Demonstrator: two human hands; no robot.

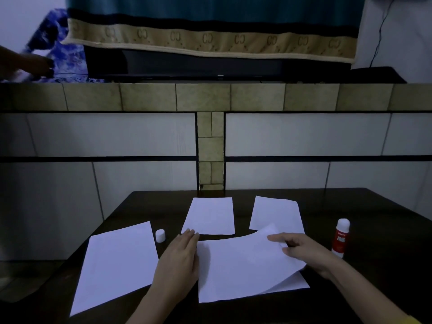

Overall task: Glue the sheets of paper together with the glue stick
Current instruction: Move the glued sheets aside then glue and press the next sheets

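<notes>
Laying top sheet (243, 260) onto bottom sheet (297, 282): right hand (301, 250) grip pinches it, left hand (180, 258) flat, empty; next press down

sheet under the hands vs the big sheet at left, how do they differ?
The sheet under the hands curls up at its right side, pinched by the right hand, over another sheet; the left sheet lies flat, single and untouched. The left hand presses the first one's left edge. Both are white and blank.

Dim, bluish light throughout; corners darken and straight lines bow at the edges; far left is motion-blurred.
</notes>
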